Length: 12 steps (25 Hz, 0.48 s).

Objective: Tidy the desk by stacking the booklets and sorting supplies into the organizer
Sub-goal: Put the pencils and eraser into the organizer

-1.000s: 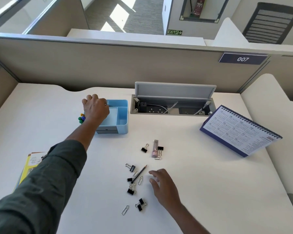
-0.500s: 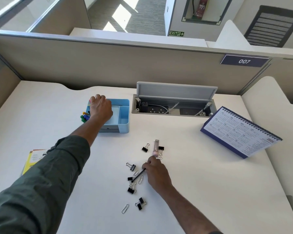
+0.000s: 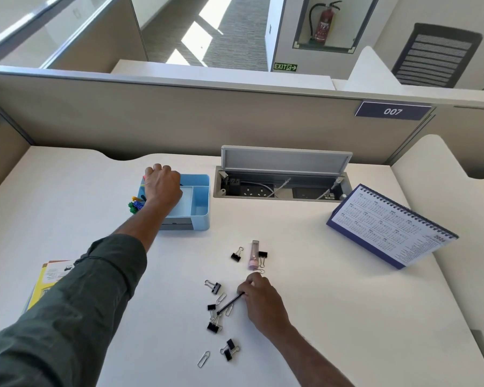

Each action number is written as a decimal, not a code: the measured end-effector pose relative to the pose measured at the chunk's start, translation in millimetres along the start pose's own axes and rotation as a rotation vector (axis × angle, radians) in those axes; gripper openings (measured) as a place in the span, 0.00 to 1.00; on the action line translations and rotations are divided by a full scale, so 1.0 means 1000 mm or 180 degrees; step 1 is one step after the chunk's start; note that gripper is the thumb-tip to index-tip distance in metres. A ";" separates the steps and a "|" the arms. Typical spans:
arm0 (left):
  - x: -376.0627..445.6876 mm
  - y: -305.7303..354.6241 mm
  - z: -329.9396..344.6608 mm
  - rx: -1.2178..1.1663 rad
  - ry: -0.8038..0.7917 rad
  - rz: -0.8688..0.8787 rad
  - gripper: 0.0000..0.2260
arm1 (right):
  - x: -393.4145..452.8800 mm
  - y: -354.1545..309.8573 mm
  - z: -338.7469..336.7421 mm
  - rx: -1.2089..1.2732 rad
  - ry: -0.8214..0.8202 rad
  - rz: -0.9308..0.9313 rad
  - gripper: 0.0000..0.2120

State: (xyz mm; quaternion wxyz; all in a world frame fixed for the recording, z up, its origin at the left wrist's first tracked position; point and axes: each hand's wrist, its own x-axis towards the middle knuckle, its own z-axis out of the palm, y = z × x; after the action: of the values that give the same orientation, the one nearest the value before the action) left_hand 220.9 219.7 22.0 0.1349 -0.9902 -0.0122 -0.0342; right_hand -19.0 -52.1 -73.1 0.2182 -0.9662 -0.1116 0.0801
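A blue organizer (image 3: 197,203) stands at the back of the desk. My left hand (image 3: 162,185) hovers over its left compartments with fingers curled downward; a pink and yellow sliver shows at its left edge, and what it grips is hidden. Coloured pens (image 3: 135,205) poke out below that hand. My right hand (image 3: 260,300) pinches the upper end of a black pencil (image 3: 229,302) that lies among binder clips (image 3: 213,287) and paper clips (image 3: 203,358). A pink tube (image 3: 254,254) lies just beyond. Booklets (image 3: 46,280) with yellow covers sit at the left, partly under my sleeve.
An open cable box (image 3: 282,188) with sockets sits behind the supplies. A desk calendar (image 3: 389,227) stands at the right. Beige partition walls close off the desk's back and sides.
My right hand slid forward onto the pencil and closed its fingertips on it. My left hand shifted right, from the organizer's left side to above its compartments.
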 end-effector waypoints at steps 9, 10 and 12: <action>-0.018 -0.003 0.009 -0.0848 0.0084 -0.0094 0.16 | 0.001 -0.011 -0.031 0.0618 0.0282 -0.0111 0.07; -0.025 -0.002 0.006 -0.1076 0.0123 -0.0123 0.17 | 0.003 -0.012 -0.035 0.0706 0.0341 -0.0105 0.07; -0.040 0.002 -0.005 -0.1438 0.0204 -0.0085 0.18 | 0.006 -0.015 -0.046 0.0879 0.0467 -0.0123 0.06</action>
State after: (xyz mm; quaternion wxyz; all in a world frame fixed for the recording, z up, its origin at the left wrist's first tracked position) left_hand 180.6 215.7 23.6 -0.0905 -0.9934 -0.0131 -0.0693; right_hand -6.6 -55.6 -26.0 0.3580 -0.9279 -0.1018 0.0197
